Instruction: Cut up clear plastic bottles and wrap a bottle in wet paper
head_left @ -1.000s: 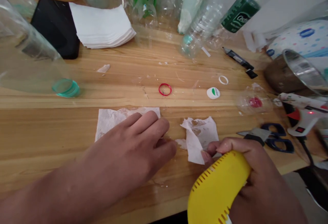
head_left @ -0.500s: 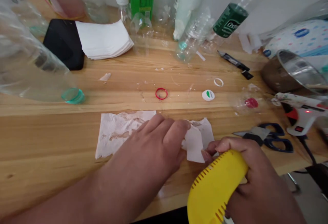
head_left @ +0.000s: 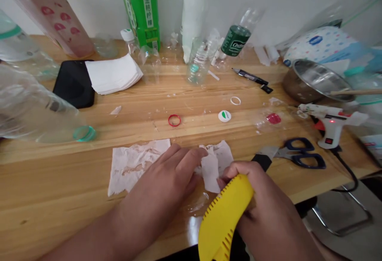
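Note:
My right hand [head_left: 259, 197] is closed around a yellow slotted tool [head_left: 222, 223] near the table's front edge. Its fingertips also pinch the lower edge of a small torn piece of tissue [head_left: 213, 163]. My left hand [head_left: 167, 177] lies to the left, fingers bent, thumb and forefinger touching the left side of the same torn tissue. A larger stained tissue sheet [head_left: 134, 163] lies flat on the wooden table [head_left: 59, 181], partly under my left hand.
A red ring [head_left: 174, 120], a white cap [head_left: 224, 116] and a white ring [head_left: 235, 100] lie mid-table. Scissors [head_left: 294, 155] and a glue gun [head_left: 330, 119] are at the right, near a metal bowl [head_left: 316, 80]. Bottles, a napkin stack [head_left: 112, 74] and a black phone [head_left: 74, 84] stand behind.
My left hand slid right from the large tissue onto the small torn piece. The camera tilted up, showing more of the back wall and bottles.

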